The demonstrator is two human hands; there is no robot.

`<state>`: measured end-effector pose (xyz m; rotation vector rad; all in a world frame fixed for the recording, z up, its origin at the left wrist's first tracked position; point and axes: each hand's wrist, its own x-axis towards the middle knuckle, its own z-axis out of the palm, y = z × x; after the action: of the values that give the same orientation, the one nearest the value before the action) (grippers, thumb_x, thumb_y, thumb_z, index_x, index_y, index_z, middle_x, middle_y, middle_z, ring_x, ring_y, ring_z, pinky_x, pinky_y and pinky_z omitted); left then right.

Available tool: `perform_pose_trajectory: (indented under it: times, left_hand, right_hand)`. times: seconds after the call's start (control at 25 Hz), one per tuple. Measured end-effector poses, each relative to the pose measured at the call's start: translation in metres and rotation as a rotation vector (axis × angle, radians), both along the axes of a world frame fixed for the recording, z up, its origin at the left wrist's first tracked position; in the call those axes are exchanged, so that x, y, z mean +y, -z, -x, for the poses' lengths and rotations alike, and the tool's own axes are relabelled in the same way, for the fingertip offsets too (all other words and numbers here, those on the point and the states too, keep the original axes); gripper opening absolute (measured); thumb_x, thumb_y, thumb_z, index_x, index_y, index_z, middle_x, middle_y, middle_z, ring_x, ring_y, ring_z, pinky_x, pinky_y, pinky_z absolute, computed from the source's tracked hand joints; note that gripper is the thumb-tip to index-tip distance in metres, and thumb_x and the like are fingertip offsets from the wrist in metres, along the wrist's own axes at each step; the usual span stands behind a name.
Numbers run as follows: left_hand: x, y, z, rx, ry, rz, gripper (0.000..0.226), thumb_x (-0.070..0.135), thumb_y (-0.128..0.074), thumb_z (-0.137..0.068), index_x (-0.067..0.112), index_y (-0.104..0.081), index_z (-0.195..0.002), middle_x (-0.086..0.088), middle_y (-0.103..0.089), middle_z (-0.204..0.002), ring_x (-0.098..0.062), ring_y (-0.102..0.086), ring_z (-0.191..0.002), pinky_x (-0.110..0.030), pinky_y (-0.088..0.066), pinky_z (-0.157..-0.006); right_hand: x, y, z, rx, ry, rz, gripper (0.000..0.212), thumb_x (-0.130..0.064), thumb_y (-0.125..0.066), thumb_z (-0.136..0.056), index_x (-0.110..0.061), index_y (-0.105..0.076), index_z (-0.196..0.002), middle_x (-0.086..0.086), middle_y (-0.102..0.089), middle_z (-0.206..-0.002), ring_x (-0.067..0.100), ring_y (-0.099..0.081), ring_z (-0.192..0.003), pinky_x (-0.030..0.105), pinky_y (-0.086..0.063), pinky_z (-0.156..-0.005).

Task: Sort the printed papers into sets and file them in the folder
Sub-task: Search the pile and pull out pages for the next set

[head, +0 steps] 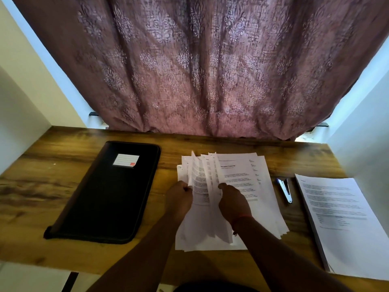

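Patterned mauve curtain [195, 66] hangs behind a wooden desk [42, 186]. Both forearms reach forward over the near edge to a loose stack of printed papers [250, 182] at the desk's middle. The left hand [179, 199] pinches the edge of several lifted sheets [196, 175] between curled fingers and thumb — the right hand [231, 201], a red thread at its wrist, grips the neighbouring raised sheets, thumb on top. A closed black folder [109, 192] lies left of the papers; a stapler [284, 189] and a second paper pile [341, 218] lie to the right.
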<state>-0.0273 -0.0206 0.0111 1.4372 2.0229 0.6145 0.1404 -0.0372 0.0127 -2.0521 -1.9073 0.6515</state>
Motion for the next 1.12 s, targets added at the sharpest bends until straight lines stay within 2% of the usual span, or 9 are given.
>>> perform_pose_trajectory:
  times: [0.16, 0.24, 0.32, 0.4, 0.56, 0.68, 0.76, 0.92, 1.12]
  left_hand:
    - [0.009, 0.004, 0.002, -0.212, -0.125, 0.053, 0.017, 0.027, -0.050, -0.102, 0.015, -0.059, -0.095, -0.005, -0.065, -0.101, -0.022, -0.062, -0.092, -0.041, -0.052, -0.096]
    - [0.004, -0.002, -0.006, -0.261, -0.016, 0.076, 0.012, 0.027, -0.050, -0.102, 0.019, -0.058, -0.097, 0.001, -0.062, -0.103, -0.017, -0.059, -0.092, -0.032, -0.049, -0.095]
    - [-0.001, -0.008, -0.018, -0.338, 0.162, 0.092, 0.011, 0.027, -0.050, -0.103, 0.024, -0.060, -0.102, 0.006, -0.061, -0.110, -0.013, -0.057, -0.100, -0.030, -0.045, -0.101]
    - [-0.002, -0.009, -0.027, -0.375, 0.280, 0.102, 0.012, 0.026, -0.049, -0.103, 0.026, -0.060, -0.108, 0.009, -0.058, -0.116, -0.011, -0.055, -0.105, -0.031, -0.038, -0.108]
    - [0.006, 0.004, -0.022, -0.260, 0.166, 0.032, 0.013, 0.022, -0.055, -0.100, 0.017, -0.064, -0.108, 0.001, -0.063, -0.117, -0.015, -0.057, -0.103, -0.029, -0.044, -0.103]
    - [0.010, 0.015, -0.010, -0.123, 0.033, 0.007, 0.025, 0.021, -0.061, -0.096, 0.012, -0.060, -0.119, -0.008, -0.060, -0.129, -0.028, -0.060, -0.115, -0.039, -0.054, -0.097]
    - [0.011, 0.015, -0.007, -0.131, 0.003, 0.040, 0.033, 0.020, -0.062, -0.095, 0.011, -0.054, -0.126, -0.010, -0.059, -0.132, -0.031, -0.060, -0.117, -0.043, -0.056, -0.094]
    - [0.010, 0.016, -0.009, -0.098, 0.054, 0.036, 0.033, 0.024, -0.058, -0.098, 0.013, -0.052, -0.129, -0.008, -0.060, -0.132, -0.030, -0.061, -0.116, -0.040, -0.054, -0.095]
    - [0.009, 0.023, -0.016, 0.192, 0.235, -0.058, 0.036, 0.035, -0.052, -0.100, 0.015, -0.059, -0.129, -0.006, -0.058, -0.136, -0.025, -0.055, -0.123, -0.039, -0.041, -0.109]
  right_hand:
    - [0.008, -0.004, -0.002, 0.035, 0.063, -0.030, 0.031, -0.022, -0.048, -0.097, -0.024, -0.058, -0.127, -0.001, -0.064, -0.123, 0.022, -0.064, -0.110, 0.039, -0.052, -0.096]
    - [0.015, -0.006, 0.000, 0.075, 0.070, -0.034, 0.025, -0.036, -0.047, -0.099, -0.024, -0.062, -0.116, -0.002, -0.067, -0.115, 0.021, -0.066, -0.103, 0.037, -0.055, -0.091]
    - [0.021, -0.010, 0.006, 0.179, 0.092, 0.008, 0.036, -0.053, -0.048, -0.095, -0.023, -0.064, -0.108, -0.004, -0.068, -0.107, 0.017, -0.065, -0.097, 0.032, -0.054, -0.086]
    - [0.024, -0.013, 0.011, 0.292, 0.114, 0.056, 0.042, -0.057, -0.053, -0.092, -0.022, -0.063, -0.112, -0.004, -0.067, -0.109, 0.017, -0.063, -0.099, 0.032, -0.051, -0.089]
    - [0.028, -0.008, 0.007, 0.276, 0.161, 0.059, 0.034, -0.029, -0.058, -0.094, -0.016, -0.061, -0.125, 0.005, -0.064, -0.125, 0.026, -0.059, -0.115, 0.036, -0.048, -0.100]
    - [0.029, -0.006, 0.002, 0.310, 0.213, 0.069, 0.027, -0.024, -0.056, -0.096, -0.013, -0.062, -0.120, 0.006, -0.064, -0.122, 0.024, -0.060, -0.111, 0.033, -0.047, -0.096]
    - [0.029, -0.005, 0.001, 0.345, 0.223, 0.068, 0.025, -0.022, -0.056, -0.096, -0.012, -0.063, -0.118, 0.005, -0.065, -0.120, 0.023, -0.060, -0.109, 0.029, -0.046, -0.093]
    - [0.031, -0.003, 0.002, 0.337, 0.218, 0.074, 0.027, -0.022, -0.056, -0.095, -0.010, -0.062, -0.118, 0.006, -0.065, -0.119, 0.022, -0.060, -0.107, 0.024, -0.044, -0.087]
    - [0.031, 0.002, 0.004, 0.323, 0.235, 0.076, 0.033, -0.024, -0.057, -0.094, -0.010, -0.060, -0.123, 0.009, -0.062, -0.125, 0.026, -0.059, -0.113, 0.037, -0.049, -0.101]
